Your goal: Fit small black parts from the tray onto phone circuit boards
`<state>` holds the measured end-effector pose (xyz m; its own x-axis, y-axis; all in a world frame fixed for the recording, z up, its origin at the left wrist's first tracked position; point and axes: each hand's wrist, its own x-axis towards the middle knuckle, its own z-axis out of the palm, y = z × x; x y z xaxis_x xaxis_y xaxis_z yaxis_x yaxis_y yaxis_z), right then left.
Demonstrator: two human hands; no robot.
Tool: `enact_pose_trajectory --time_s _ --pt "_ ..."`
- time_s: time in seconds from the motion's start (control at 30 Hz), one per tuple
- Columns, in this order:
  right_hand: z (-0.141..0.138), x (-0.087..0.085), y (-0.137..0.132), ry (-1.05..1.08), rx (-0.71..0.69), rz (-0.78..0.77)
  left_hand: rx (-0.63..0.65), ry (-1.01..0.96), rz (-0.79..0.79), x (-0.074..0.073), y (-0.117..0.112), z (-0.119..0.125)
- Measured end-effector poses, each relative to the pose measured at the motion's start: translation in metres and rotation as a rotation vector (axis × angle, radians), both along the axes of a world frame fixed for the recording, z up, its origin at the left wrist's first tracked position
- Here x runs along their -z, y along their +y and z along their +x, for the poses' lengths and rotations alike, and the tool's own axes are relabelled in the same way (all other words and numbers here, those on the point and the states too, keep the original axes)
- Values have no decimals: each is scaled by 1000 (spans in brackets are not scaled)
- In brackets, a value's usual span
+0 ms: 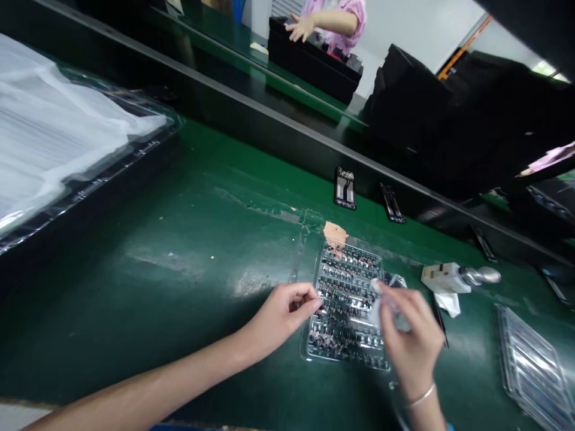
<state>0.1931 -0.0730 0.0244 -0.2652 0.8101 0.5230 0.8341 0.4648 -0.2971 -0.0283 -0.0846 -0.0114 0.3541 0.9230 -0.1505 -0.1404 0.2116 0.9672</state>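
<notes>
A clear plastic tray (348,305) with rows of small dark parts lies on the green bench in front of me. At its left edge is my left hand (291,308), thumb and fingertips closed in a pinch; anything between them is too small to make out. Over the tray's right side, my right hand (411,332) is closed on a crumpled white wipe (376,311). That hand is slightly blurred, and a bracelet circles its wrist. A torn tan paper piece (335,232) lies at the tray's far edge, partly beneath it.
Phone frames (345,188) lie along the back ledge. To the right are a white bottle with a metal top (442,277), a folded white tissue (448,304) and stacked clear trays (534,365). White sheeting (67,126) covers a black tray at left. Across the ledge, a co-worker's hand (302,27) hovers above a black box (309,63).
</notes>
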Motion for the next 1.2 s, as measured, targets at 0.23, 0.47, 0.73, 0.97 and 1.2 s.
enact_pose_trajectory --time_s 0.23,0.47,0.73,0.97,1.2 --pt "-53 19 -30 -44 -297 -50 -24 -64 -24 -1 1 0" --pt "-48 23 -24 -37 -258 -70 -39 -41 -1 -1 0 0" --pt "-47 25 -30 -32 -236 22 -51 -51 10 -3 2 -2" --pt "-34 25 -35 -107 -231 15 -23 -116 -76 -2 2 -1" --pt "68 14 -35 -256 583 -1 -101 96 141 -6 -2 -4"
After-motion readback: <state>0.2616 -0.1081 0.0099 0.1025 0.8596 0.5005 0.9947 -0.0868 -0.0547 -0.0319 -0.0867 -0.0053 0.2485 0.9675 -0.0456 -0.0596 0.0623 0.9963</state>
